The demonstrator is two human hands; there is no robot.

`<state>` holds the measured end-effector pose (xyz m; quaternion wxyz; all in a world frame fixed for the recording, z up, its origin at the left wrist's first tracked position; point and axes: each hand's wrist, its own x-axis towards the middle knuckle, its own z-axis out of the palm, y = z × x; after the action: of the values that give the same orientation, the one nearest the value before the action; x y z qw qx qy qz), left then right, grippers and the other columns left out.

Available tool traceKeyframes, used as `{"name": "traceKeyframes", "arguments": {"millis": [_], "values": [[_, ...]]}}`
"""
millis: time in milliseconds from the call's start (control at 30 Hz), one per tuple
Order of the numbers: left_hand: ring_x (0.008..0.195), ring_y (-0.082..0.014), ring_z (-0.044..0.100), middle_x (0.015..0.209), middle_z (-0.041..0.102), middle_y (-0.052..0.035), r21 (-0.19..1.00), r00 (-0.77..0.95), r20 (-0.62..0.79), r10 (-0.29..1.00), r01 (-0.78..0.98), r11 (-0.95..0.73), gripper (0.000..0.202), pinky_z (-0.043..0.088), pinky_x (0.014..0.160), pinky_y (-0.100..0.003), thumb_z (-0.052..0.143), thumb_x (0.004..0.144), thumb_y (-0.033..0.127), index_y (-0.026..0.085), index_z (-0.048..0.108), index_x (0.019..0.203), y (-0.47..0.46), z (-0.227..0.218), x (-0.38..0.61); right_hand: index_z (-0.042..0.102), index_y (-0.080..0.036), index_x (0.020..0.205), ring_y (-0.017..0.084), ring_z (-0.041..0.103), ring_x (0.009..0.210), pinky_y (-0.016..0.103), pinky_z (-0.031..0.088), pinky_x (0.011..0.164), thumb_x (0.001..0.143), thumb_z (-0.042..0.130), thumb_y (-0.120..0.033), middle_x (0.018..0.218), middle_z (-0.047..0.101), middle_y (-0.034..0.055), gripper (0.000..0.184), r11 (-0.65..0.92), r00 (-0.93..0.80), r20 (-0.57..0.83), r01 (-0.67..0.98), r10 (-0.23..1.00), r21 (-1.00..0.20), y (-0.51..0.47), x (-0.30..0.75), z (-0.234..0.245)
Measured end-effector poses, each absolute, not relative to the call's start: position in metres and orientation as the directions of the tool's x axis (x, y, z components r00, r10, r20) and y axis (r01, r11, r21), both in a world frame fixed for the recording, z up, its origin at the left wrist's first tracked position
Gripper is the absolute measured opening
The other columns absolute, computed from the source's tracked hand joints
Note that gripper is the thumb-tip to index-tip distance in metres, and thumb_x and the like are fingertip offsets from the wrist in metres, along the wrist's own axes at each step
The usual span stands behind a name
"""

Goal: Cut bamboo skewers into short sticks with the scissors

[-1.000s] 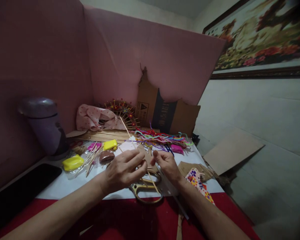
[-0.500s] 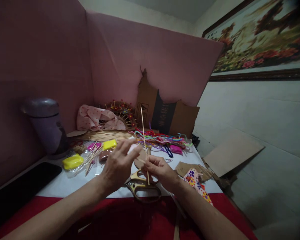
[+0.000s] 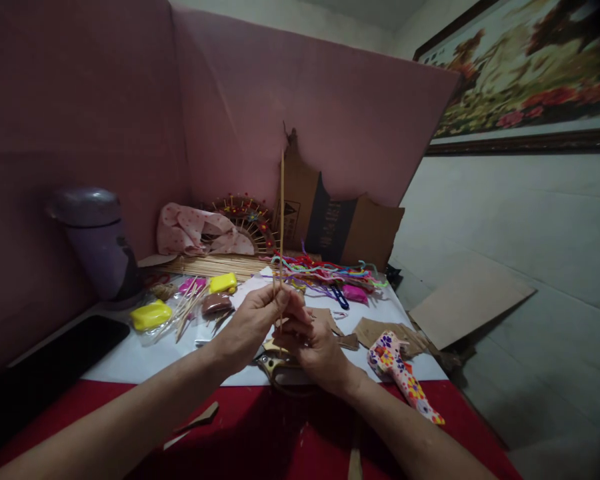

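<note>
A thin wooden stick (image 3: 282, 220) stands nearly upright in front of me, its long upper part rising above my fingers. My left hand (image 3: 253, 325) pinches it between thumb and fingers. Just below and to the right, my right hand (image 3: 317, 350) is closed around the stick's lower part, its fingers touching those of my left hand. Gold-handled scissors (image 3: 267, 363) lie on the white sheet beneath my hands, partly covered by them. Brown cardboard pieces (image 3: 327, 320) lie beyond my right hand.
A purple tumbler (image 3: 100, 253) and a black phone (image 3: 87, 347) stand and lie at left. Yellow clay packs (image 3: 151, 315), a bundle of sticks (image 3: 215, 267) and coloured pipe cleaners (image 3: 325, 270) are spread behind. Flowered fabric (image 3: 405, 373) lies at right; torn cardboard (image 3: 350, 227) leans behind.
My left hand, open and raised before, has come down and right to pinch the stick. The stick now stands higher and straighter, and the view has shifted slightly.
</note>
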<state>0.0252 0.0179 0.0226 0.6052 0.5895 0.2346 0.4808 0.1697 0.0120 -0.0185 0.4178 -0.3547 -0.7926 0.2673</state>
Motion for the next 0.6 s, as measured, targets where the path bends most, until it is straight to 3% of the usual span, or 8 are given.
{"name": "traceKeyframes", "arguments": {"millis": [133,267,600], "values": [[0.060,-0.0113,0.056,0.062,0.057,0.0013,0.916,0.288,0.344,0.894,-0.312,-0.252,0.023,0.047,0.066,-0.027,0.057,0.082,0.038,0.015,0.057,0.080,0.020,0.028,0.021,0.065,-0.018,0.074,0.014,0.056,0.064,0.025,0.041,0.063,0.086,0.051,-0.023,0.070,0.063,0.0017,0.018,0.674,-0.376,0.561,0.455,0.738,-0.582,0.013,0.172,-0.018],[0.053,-0.0094,0.050,0.053,0.049,0.0055,0.912,0.200,0.352,0.914,-0.294,-0.287,0.026,0.046,0.063,-0.026,0.062,0.077,0.041,0.015,0.057,0.080,0.032,0.024,0.017,0.064,-0.016,0.070,0.014,0.055,0.062,0.024,0.038,0.061,0.090,0.046,-0.027,0.063,0.061,0.0025,0.029,0.682,-0.342,0.607,0.522,0.718,-0.512,0.017,0.174,-0.020],[0.052,-0.0087,0.041,0.056,0.048,0.0037,0.965,0.251,0.260,0.932,-0.098,-0.243,0.035,0.032,0.049,-0.020,0.057,0.078,0.050,0.014,0.056,0.075,0.052,-0.021,0.016,0.061,-0.016,0.069,0.013,0.051,0.059,0.024,0.034,0.058,0.092,0.043,-0.031,0.062,0.057,0.0024,0.034,0.706,-0.410,0.600,0.573,0.687,-0.418,0.017,0.175,-0.025]]}}
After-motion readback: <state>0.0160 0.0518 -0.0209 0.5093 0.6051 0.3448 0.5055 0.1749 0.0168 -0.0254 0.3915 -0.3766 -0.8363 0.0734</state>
